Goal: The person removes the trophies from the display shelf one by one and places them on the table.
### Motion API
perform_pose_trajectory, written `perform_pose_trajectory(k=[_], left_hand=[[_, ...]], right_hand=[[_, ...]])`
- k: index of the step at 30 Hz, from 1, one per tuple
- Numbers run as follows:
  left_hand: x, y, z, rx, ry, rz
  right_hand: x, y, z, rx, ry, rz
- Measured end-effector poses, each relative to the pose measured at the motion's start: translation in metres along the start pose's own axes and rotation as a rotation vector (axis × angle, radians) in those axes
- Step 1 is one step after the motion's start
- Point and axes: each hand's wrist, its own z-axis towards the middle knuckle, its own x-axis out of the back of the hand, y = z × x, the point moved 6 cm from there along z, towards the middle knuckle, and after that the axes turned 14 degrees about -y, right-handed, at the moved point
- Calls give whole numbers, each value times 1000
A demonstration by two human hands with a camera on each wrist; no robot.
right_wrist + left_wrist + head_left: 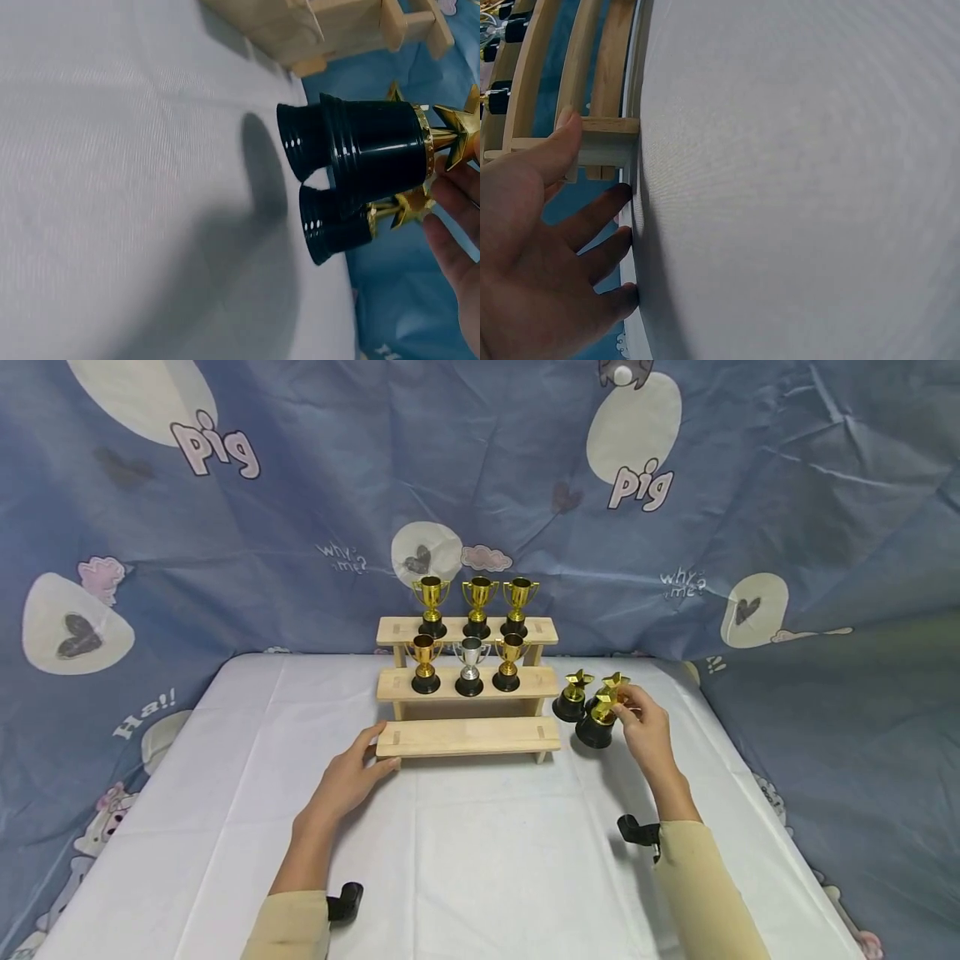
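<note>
A three-step wooden stand [465, 737] stands on the white tablecloth. My left hand [348, 781] grips the left end of its lowest step, thumb at the front edge and index finger at the back corner; the other fingers spread down by the cloth in the left wrist view. Right of the stand, my right hand [647, 727] pinches a star trophy [379, 146] by its gold top, its black base lifted over the cloth. Two more star trophies, one at the left [570, 703] and one behind [617, 680], stand close to it.
Three gold cup trophies [478, 595] line the top step. On the middle step a silver cup trophy [470, 656] stands between two gold-toned cups, one on the left [424, 653] and one on the right [510, 652]. A blue printed curtain [300, 510] hangs behind the table.
</note>
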Motion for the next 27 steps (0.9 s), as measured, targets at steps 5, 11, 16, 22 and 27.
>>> perform_pose_trajectory(k=[5, 11, 16, 22, 27], left_hand=[[2, 0, 1, 0, -1, 8], [1, 1, -1, 7, -3, -4], [-1, -1, -2, 22, -4, -2], [0, 0, -2, 27, -8, -1], [-1, 1, -1, 14, -10, -6]], right_hand=[[5, 6, 0, -6, 24, -7], [11, 11, -1, -19, 25, -50], [13, 20, -1, -39, 10, -51], [18, 31, 1, -83, 11, -63], [27, 38, 6, -100, 14, -82]])
